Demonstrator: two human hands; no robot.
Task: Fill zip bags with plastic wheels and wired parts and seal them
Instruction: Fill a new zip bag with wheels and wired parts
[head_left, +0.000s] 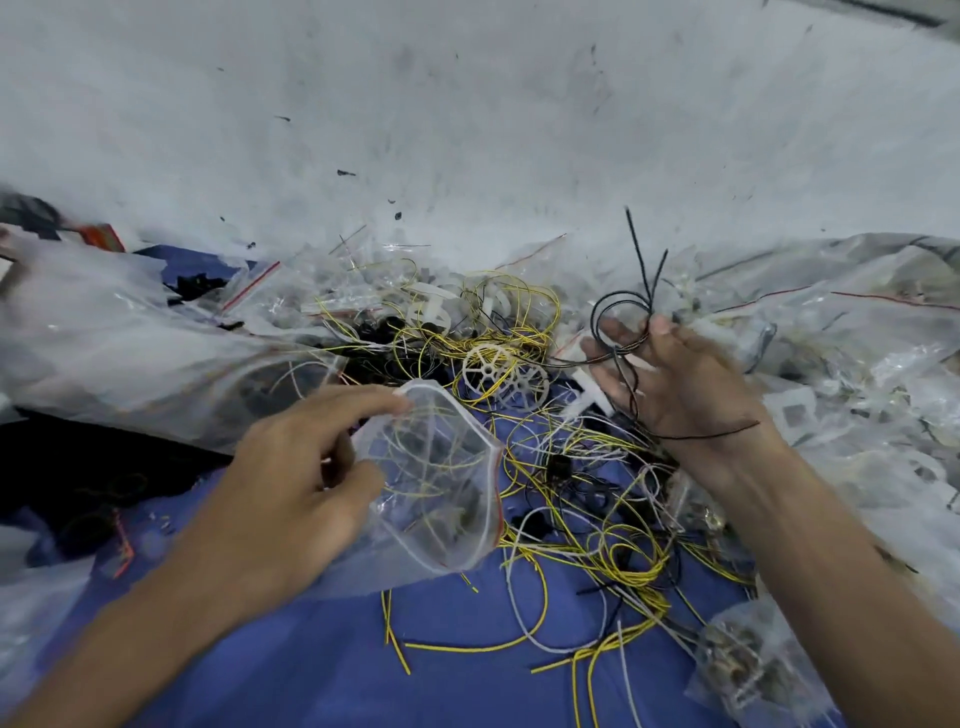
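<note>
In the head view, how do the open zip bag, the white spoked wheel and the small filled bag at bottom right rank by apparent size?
1. open zip bag, held by the left hand
2. small filled bag; it lies nearer the camera, so its real size is unsure
3. white spoked wheel

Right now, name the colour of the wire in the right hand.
The wire in the right hand is black, clearest in the head view.

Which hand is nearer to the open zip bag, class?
Left. The left hand grips the open zip bag by its mouth. The right hand is apart from it, up and to its right over the wire pile, pinching black wires.
</note>
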